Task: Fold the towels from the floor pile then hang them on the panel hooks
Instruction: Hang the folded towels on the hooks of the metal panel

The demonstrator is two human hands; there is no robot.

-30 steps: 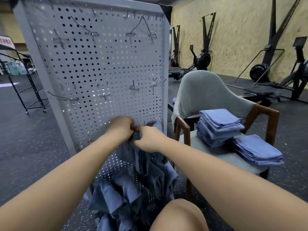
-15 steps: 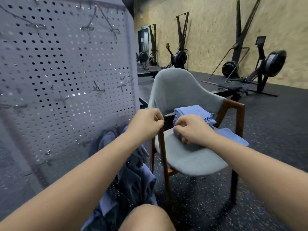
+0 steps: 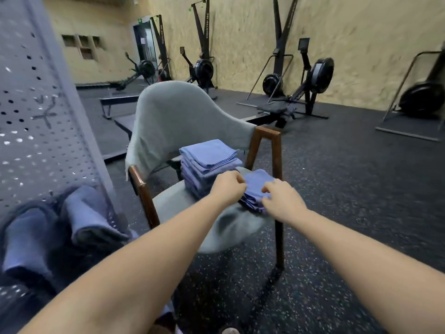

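Note:
Two stacks of folded blue towels lie on the grey chair seat (image 3: 173,203): a tall stack (image 3: 208,160) near the backrest and a low stack (image 3: 256,189) at the seat's right edge. My left hand (image 3: 228,188) has its fingers curled at the low stack's left edge, pinching the top towel. With curled fingers, my right hand (image 3: 281,201) pinches the same towel at its near right side. The perforated panel (image 3: 36,121) stands at the left with a hook (image 3: 45,114). Blue towels (image 3: 91,213) hang low on it.
The chair has wooden arms (image 3: 267,150) and a curved grey backrest (image 3: 178,116). Rowing machines (image 3: 310,83) and ski machines line the yellow wall behind. The dark speckled rubber floor (image 3: 349,189) stretches to the right.
My hands left the towel at the panel and moved right to the chair. The view swung right with them, and both hands now sit on the low folded stack.

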